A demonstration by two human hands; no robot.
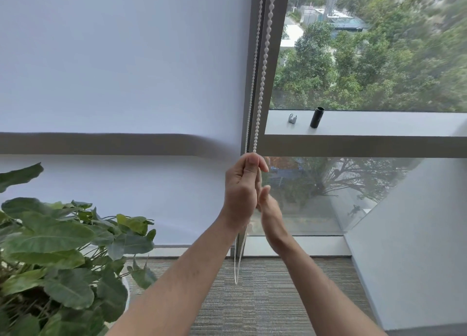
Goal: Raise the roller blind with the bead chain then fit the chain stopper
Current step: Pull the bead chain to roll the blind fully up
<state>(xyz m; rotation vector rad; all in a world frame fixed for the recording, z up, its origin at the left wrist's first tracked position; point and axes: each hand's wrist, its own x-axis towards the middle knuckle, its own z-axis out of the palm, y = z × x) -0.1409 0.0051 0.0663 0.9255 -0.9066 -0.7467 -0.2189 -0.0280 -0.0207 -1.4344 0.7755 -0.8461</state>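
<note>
A white roller blind (121, 70) covers the left window down to near the floor. Beside its right edge the white bead chain (264, 65) hangs in two strands, its loop ending low above the carpet (236, 272). My left hand (242, 186) grips the chain with curled fingers at the level of the window's crossbar. My right hand (269, 206) sits just below and right of it, blurred, fingers stretched up toward the chain. A small silver chain stopper (292, 118) stands on the window ledge (379, 123) to the right.
A black cylinder (317, 117) stands on the ledge next to the stopper. A large leafy potted plant (63, 247) fills the lower left. Grey carpet lies below; a white wall (417, 247) angles in at the right.
</note>
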